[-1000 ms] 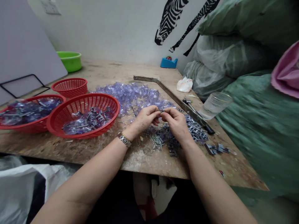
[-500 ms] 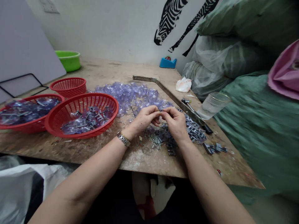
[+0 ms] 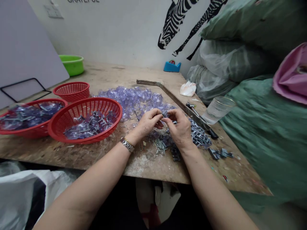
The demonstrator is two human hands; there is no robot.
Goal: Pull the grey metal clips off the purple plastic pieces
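Observation:
My left hand (image 3: 149,122) and my right hand (image 3: 179,128) meet above the table, fingertips closed around a small grey plastic part (image 3: 165,114). Fingers hide most of that part. Beneath and beside my right hand is a pile of grey plastic parts (image 3: 200,135), with thin pale pin-like pieces (image 3: 161,145) near its left side. Beyond my hands spreads a heap of clear purplish plastic pieces (image 3: 134,97). To the left, a red basket (image 3: 56,132) contains clear pieces with grey parts among them.
Two more red baskets, a filled one (image 3: 31,132) and a smaller one (image 3: 72,92), stand at left. A metal bar with a black end (image 3: 172,95) lies across the table (image 3: 96,163). A glass of water (image 3: 219,110) sits by the right edge, beside green sacks (image 3: 266,127).
My right fingers have parted slightly from the left ones, and more of the grey part shows between them. The view has tilted up a little.

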